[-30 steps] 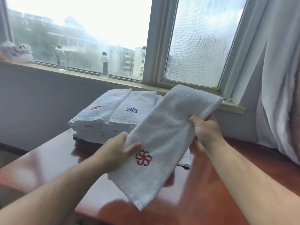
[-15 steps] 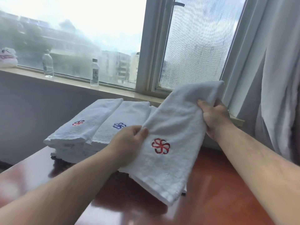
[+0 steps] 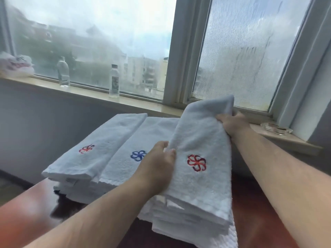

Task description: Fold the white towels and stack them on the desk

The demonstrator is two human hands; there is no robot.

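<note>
Left hand is being kept curled round the left edge of the folded towel, with the thumb lying on top right beside the red pinwheel logo. Right hand is being kept clamped on the far end of that same towel, bunching the cloth a bit and holding that end up toward the window. So the towel is being held tilted, high at the back and low at the front. The front end looks like it's being rested on the right pile of folded towels.

Three piles are being kept side by side toward the far edge of the desk, all touching. The left pile is being topped by a towel with a red logo, and the middle pile by one with a blue logo.

On the window sill behind, a clear bottle and a labelled bottle are being stood upright, apart from each other. A glass ashtray is being kept at the sill's right end. A white lump is being left at the sill's left end, too blurry to tell what it is.
</note>
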